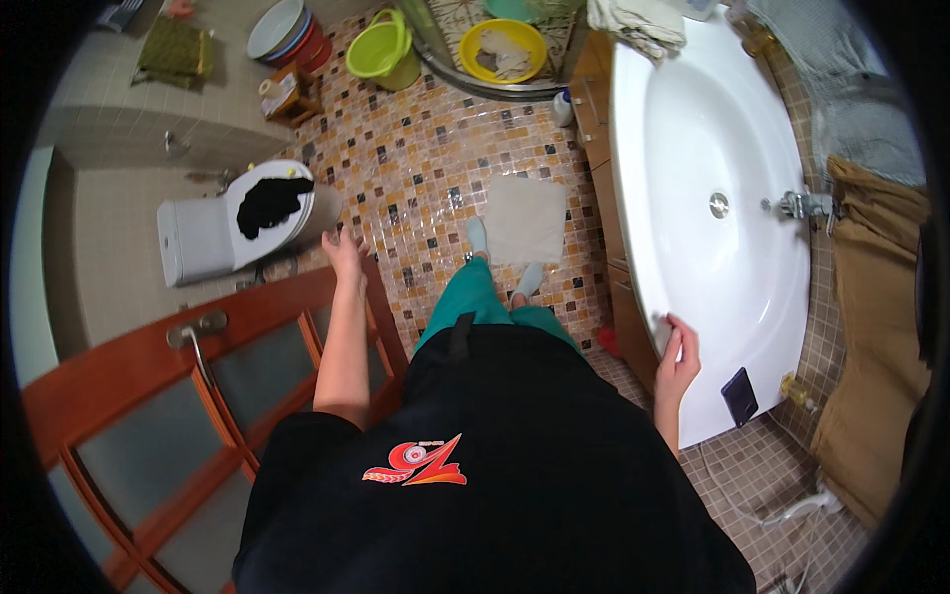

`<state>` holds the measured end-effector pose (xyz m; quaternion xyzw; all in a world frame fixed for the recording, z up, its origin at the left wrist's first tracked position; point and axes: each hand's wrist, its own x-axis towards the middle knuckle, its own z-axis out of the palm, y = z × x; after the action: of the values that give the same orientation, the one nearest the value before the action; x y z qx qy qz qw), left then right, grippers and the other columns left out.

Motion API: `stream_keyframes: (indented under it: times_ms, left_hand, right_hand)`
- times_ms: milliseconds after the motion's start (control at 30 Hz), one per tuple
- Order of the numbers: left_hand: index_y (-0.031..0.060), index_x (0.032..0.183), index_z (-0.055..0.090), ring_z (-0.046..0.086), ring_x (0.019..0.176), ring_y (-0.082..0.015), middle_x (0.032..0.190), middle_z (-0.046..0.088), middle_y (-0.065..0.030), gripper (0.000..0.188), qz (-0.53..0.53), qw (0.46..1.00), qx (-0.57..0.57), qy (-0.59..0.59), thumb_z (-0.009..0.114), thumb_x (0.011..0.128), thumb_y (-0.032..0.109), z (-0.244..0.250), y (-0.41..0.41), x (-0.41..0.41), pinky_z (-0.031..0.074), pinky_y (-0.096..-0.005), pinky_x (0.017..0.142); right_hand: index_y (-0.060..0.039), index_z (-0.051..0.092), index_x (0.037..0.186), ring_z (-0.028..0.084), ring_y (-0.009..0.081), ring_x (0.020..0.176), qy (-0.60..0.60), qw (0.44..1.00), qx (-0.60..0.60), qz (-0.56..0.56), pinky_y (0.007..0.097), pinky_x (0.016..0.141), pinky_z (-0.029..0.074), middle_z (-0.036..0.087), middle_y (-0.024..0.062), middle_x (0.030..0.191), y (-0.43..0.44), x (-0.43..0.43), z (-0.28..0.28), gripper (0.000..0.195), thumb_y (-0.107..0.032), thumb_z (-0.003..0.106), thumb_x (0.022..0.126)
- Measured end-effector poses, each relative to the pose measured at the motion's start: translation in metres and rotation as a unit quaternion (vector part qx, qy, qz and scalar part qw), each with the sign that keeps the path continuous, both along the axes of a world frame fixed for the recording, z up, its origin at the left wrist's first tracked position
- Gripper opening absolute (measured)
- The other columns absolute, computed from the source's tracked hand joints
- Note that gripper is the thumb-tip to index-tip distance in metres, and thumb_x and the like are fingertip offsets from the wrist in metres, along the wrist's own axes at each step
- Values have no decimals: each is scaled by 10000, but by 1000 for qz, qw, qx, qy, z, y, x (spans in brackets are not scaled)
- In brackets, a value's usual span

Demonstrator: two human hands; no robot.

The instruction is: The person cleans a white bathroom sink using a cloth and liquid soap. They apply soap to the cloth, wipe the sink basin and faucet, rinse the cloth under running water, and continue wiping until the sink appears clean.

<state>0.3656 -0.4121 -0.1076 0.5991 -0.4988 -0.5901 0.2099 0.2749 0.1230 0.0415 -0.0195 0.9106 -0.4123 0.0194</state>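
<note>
My left hand (pixel 346 254) hangs in the air with its fingers apart and nothing in it, between the wooden door and the toilet. A black cloth (pixel 272 206) lies bunched on the lid of the white toilet (pixel 194 236), beyond that hand. On the right, my right hand (pixel 679 349) is at the near front rim of the white washbasin (pixel 731 126), its fingers bent; whether it touches the rim or pinches something small I cannot tell. A dark smartphone (pixel 739 397) lies on the basin's near end, to the right of this hand.
A glazed wooden door (pixel 133 356) stands at the left. A pale mat (pixel 525 220) lies by my feet on the mosaic floor. Farther off are a green bucket (pixel 382 56), a yellow basin (pixel 502 50) holding cloth, stacked basins (pixel 278 33) and a white bottle (pixel 562 109).
</note>
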Motion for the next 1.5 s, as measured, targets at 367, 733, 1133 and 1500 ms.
stream_keyframes:
  times_ms: [367,733,1133,1500]
  left_hand:
    - [34,1319,388,607,902,-167,1100,582,-103,455,49,996,26,71,542,910,161,72,31,95,530,-273,695]
    - [2,797,595,612,691,-211,761,622,-108,134,-429,685,-497,316,540,866,103,379,77,-19,480,-373,724]
    - [138,641,405,311,539,-142,553,308,21,331,-321,580,-614,428,391,899,345,451,66,20,267,-322,556]
    - [14,861,558,296,516,-117,546,291,20,235,-330,638,-587,373,390,908,172,431,72,0,217,-284,513]
  right_hand:
    - [22,278,1386,375,385,1256,27,965,190,178,425,1058,280,368,235,1383,-4,-42,-69,577,-227,496,913]
    - [-10,301,1381,467,407,1117,94,949,282,111,451,934,382,484,248,1234,-29,-32,-63,655,-183,620,836]
    - [-14,308,1376,482,404,1097,89,948,288,100,453,916,396,503,242,1208,-34,-30,-63,658,-194,631,831]
    - [-18,426,1308,478,395,1119,132,958,222,122,427,961,376,502,230,1217,-30,-17,-54,492,-88,568,843]
